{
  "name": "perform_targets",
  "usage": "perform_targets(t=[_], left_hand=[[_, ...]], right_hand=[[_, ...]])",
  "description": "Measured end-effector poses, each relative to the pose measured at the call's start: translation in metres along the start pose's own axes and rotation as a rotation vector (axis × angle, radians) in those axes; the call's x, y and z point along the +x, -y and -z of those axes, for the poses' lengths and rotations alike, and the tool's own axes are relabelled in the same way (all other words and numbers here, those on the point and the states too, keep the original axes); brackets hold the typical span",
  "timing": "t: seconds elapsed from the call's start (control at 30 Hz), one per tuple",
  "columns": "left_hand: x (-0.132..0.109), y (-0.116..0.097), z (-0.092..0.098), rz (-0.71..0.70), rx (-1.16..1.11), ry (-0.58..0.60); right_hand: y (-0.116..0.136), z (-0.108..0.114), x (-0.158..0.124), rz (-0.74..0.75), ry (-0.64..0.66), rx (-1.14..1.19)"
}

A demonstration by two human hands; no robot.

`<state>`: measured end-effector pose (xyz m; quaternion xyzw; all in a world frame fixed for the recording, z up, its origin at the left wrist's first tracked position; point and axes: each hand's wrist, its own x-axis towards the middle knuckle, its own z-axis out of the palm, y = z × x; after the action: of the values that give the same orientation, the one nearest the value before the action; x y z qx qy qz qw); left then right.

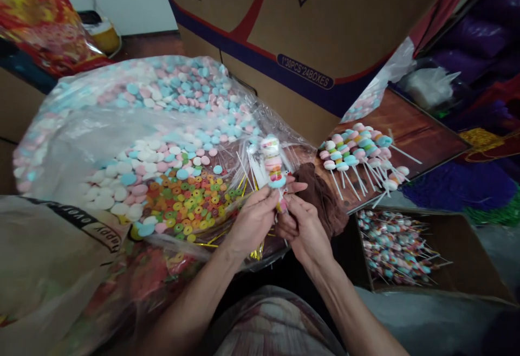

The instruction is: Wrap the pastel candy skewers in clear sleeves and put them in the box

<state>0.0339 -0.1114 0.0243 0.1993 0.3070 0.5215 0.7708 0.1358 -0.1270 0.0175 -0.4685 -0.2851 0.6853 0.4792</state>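
A candy skewer (pixel 274 163) stands upright between my hands, with pastel sweets and orange and green gummy rings stacked on it and what looks like clear wrap around it. My left hand (pixel 257 211) pinches its lower end from the left. From the right, my right hand (pixel 301 216) grips the same lower end, with its fingers curled in. Behind the skewer lie white sticks (pixel 255 169). Gold twist ties (pixel 257 250) show below my left hand. The exact fingertip contact is partly hidden.
Left of my hands spread loose pastel sweets (pixel 174 88) and gummy rings (pixel 195 201) on clear plastic. Unwrapped skewers (pixel 357 150) lie on a brown board (pixel 410 123) at right. Below, a carton (pixel 463 258) holds many wrapped skewers. A brown cloth (pixel 319 196) and a large cardboard box (pixel 260 31) stand near.
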Motion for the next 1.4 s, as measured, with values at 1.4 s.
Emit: perform_targets(t=[1.4], left_hand=[[0.013, -0.039, 0.057, -0.342, 0.070, -0.571]], right_hand=[[0.011, -0.024, 0.111, 0.923, 0.623, -1.904]])
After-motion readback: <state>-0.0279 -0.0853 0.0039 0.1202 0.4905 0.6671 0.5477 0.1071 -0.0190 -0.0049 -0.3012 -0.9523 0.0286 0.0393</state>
